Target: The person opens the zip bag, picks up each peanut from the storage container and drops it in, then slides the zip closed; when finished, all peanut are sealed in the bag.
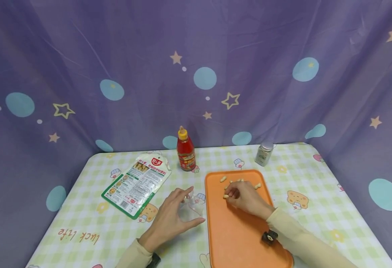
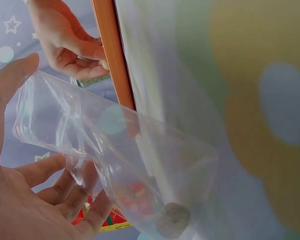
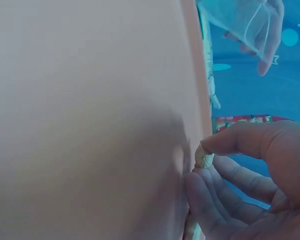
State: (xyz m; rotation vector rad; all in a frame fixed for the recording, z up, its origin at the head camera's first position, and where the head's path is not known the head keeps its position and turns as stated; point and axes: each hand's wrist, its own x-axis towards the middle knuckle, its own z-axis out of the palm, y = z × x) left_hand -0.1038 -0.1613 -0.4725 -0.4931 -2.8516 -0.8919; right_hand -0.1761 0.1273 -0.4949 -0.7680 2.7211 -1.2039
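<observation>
My left hand holds a clear plastic zip bag, thumb at one top corner and the fingers along the opposite side. Through the bag's lower end shows a brownish, roundish shape. Over the upper part of an orange tray, my right hand pinches a small pale peanut in its shell between thumb and fingertips. More peanuts lie near the tray's far end, among them one peanut at the left and another peanut at the right; the right hand partly hides the others.
Left of the tray, a green-and-white printed food pouch lies flat. A red sauce bottle with a yellow cap stands behind the bag. Toward the back right is a small seasoning jar. A purple curtain hangs behind the checked tablecloth.
</observation>
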